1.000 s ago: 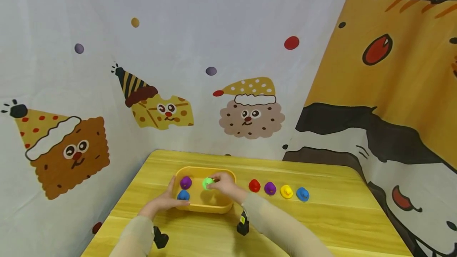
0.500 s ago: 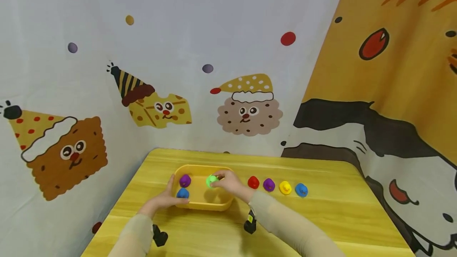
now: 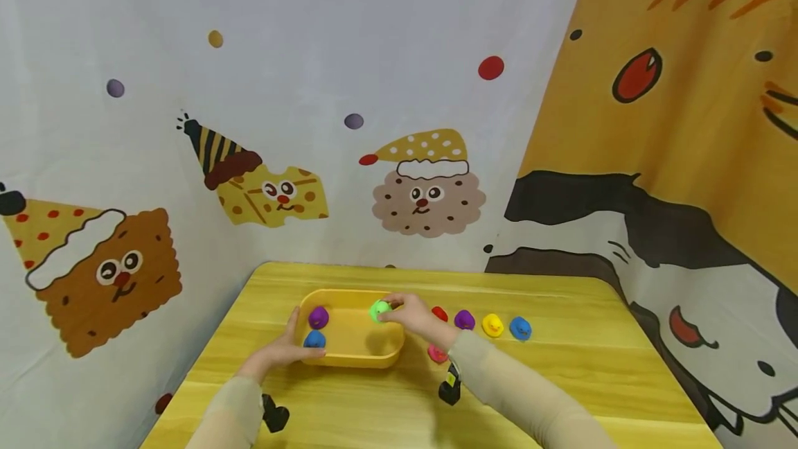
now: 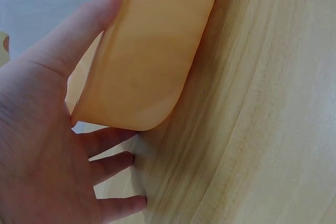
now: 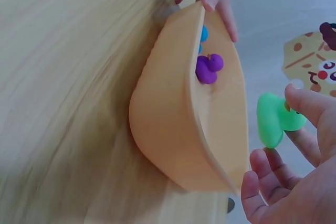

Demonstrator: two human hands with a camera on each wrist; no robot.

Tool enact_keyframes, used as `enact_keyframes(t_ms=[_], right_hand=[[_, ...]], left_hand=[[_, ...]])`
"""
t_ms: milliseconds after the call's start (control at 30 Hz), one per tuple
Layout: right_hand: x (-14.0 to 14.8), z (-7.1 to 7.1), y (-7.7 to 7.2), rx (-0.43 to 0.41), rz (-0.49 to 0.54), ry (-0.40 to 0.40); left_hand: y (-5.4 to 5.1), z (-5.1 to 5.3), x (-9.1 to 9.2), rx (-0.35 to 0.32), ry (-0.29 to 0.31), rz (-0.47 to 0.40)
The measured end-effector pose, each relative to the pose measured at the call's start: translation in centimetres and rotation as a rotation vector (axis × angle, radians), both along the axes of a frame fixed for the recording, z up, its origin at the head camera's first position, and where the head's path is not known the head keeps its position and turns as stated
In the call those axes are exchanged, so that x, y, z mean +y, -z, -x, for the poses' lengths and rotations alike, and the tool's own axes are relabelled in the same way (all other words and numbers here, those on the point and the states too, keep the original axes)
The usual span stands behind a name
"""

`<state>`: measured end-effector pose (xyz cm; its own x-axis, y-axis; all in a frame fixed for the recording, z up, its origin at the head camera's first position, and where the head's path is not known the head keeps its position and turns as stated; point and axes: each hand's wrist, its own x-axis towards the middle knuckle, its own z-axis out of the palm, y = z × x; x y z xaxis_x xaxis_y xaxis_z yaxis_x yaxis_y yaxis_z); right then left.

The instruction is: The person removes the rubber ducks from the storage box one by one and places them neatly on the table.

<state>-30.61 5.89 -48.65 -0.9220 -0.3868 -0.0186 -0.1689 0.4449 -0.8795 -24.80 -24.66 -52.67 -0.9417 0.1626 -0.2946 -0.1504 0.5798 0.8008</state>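
My right hand point(image 3: 414, 315) pinches a green toy duck point(image 5: 275, 119) between thumb and fingertips, over the right part of a yellow-orange plastic tub point(image 3: 349, 360). My left hand point(image 3: 280, 348) rests against the tub's left end. Its thumb lies along the near rim, and its other fingers spread round the end, fairly straight, as the left wrist view shows. Inside the tub, at the left, are a purple duck point(image 3: 318, 317) and a blue duck point(image 3: 314, 339). The left thumb partly covers the blue one in the head view.
Right of the tub, a red duck point(image 3: 440, 314), purple duck point(image 3: 464, 319), yellow duck point(image 3: 492, 326) and blue duck point(image 3: 520, 328) form a row on the wooden table point(image 3: 561, 380). A pink duck point(image 3: 438, 353) shows beside my right sleeve. A cartoon-printed curtain point(image 3: 299, 75) hangs behind.
My right hand has moved rightward and slightly up with the green duck, within the tub's area. The pink duck has come into sight by the sleeve. My left hand stays at the tub.
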Motion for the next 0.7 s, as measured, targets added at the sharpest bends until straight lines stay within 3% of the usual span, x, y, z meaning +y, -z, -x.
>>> enact_keyframes(t_ms=[433,700], right_hand=[[2.6,-0.2,-0.5,0.079,0.012,0.025],[4.3,-0.1,-0.6,0.062,-0.002,0.052]], left_hand=[[0.3,0.3,-0.1,-0.007,0.01,0.004],[0.9,0.4,-0.2,0.013,0.022,-0.012]])
